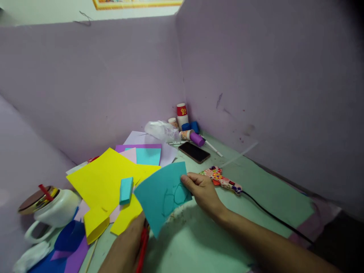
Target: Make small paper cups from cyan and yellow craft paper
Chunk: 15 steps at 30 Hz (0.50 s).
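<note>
my right hand (pixel 203 189) is pinching the blue sheet (pixel 156 185) at its right edge, so the sheet extends toward nine o'clock from these fingers. my left hand (pixel 125 244) grasps a red tool (pixel 143 246); the sheet is at one o'clock from that hand.

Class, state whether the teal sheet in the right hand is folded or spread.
Spread: the teal sheet shows one broad face, with no visible crease.

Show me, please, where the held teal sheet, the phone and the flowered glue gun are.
Held teal sheet (pixel 162 193): head view, the middle of its face.
Phone (pixel 194 152): head view, the middle of its dark screen.
Flowered glue gun (pixel 218 176): head view, its patterned body.
</note>
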### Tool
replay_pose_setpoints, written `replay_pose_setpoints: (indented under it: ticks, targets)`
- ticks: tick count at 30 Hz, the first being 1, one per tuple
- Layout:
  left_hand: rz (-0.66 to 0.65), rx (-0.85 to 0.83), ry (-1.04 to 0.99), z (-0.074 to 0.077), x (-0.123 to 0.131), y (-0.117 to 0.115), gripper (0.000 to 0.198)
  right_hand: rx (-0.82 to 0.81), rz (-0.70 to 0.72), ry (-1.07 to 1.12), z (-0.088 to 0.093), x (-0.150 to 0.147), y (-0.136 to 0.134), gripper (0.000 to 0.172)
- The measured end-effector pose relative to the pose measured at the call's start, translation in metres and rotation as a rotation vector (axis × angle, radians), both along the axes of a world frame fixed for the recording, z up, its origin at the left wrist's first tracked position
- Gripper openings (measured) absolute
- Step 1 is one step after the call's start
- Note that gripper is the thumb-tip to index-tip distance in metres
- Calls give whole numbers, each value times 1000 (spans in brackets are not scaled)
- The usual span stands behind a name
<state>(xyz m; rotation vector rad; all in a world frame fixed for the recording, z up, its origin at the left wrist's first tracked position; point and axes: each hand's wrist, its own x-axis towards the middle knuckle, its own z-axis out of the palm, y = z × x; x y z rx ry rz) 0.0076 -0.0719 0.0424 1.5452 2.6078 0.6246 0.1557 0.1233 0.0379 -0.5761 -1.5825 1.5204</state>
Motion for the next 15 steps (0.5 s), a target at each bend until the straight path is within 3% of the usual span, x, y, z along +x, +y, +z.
replay_pose_setpoints:
  ticks: [5, 15]
  targets:
    - [-72, -54, -52, 2, -11, -7, 36, 37, -99, 10, 2, 1, 7, 41]
    - [-151, -93, -98, 0, -9, -4, 42, 184, -131, 35, 1, 3, 4, 37]
